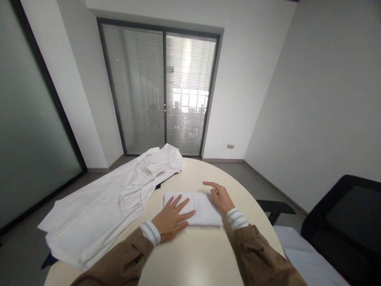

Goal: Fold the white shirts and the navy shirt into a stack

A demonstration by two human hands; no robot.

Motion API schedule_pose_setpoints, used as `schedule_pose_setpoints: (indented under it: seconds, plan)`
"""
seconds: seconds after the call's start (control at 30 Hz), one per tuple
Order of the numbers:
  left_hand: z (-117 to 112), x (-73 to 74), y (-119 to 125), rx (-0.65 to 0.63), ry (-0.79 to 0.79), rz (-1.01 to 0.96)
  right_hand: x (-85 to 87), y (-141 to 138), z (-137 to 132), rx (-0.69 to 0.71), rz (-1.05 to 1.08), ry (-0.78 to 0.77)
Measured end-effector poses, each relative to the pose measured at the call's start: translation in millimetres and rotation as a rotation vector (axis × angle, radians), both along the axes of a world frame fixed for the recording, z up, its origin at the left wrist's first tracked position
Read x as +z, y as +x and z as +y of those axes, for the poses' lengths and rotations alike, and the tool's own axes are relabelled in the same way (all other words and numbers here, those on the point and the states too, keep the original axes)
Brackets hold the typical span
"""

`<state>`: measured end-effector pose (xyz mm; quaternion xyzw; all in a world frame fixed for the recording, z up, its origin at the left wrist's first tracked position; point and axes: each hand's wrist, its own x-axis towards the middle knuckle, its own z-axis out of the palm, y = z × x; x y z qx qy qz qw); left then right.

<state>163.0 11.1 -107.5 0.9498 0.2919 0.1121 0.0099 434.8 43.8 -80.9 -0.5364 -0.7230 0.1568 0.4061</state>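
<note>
A small folded white cloth (201, 206) lies on the round cream table (193, 254) in front of me. My left hand (172, 217) rests flat on the cloth's near left part, fingers spread and open. My right hand (219, 195) lies on the cloth's right edge with fingers stretched out, holding nothing. Both arms wear brown sleeves with striped cuffs.
A large white garment (113, 202) lies spread over the table's left side, something dark under it. A black chair (345, 226) stands at the right, with pale fabric (300, 254) beside it. A glass door with blinds (162, 89) is at the back.
</note>
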Motion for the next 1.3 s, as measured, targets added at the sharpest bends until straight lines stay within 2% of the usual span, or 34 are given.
schedule_pose_setpoints:
  seconds: [0.1,0.2,0.33,0.4,0.5,0.7,0.83,0.97,1.03,1.17,1.3]
  plan:
    - [-1.0,-2.5,1.4,0.038,-0.009,-0.018,9.8,-38.1,-20.6,0.092,-0.258,0.072]
    - [-1.7,-7.6,3.4,0.121,-0.042,-0.042,-1.7,-65.1,-32.1,0.126,-0.483,-0.033]
    - [1.0,-12.2,9.8,0.347,-0.157,-0.077,-21.0,-71.8,-32.4,0.073,-0.575,-0.166]
    - [3.0,-12.8,13.9,0.461,-0.207,-0.078,-24.1,-70.1,-30.8,0.062,-0.58,-0.169]
    - [4.1,-13.4,18.7,0.549,-0.185,-0.057,-23.7,-66.9,-29.3,0.047,-0.581,-0.169]
    - [-0.1,-14.3,21.1,0.59,-0.109,-0.043,-28.2,-52.7,-23.6,-0.104,-0.551,-0.23]
    - [-1.2,-13.4,20.1,0.586,-0.121,-0.057,-31.0,-48.9,-21.1,-0.117,-0.552,-0.238]
    - [-0.8,-12.4,18.4,0.604,-0.146,-0.096,-24.0,-52.6,-28.1,-0.13,-0.563,-0.208]
    - [-0.1,-12.1,17.4,0.608,-0.148,-0.105,-18.0,-54.1,-34.9,-0.054,-0.579,-0.164]
    - [4.0,-12.2,14.3,0.607,-0.116,-0.106,-11.3,-55.0,-45.4,0.186,-0.602,-0.125]
    - [9.0,-11.8,11.2,0.58,-0.109,-0.095,-14.8,-57.3,-45.5,0.155,-0.581,-0.156]
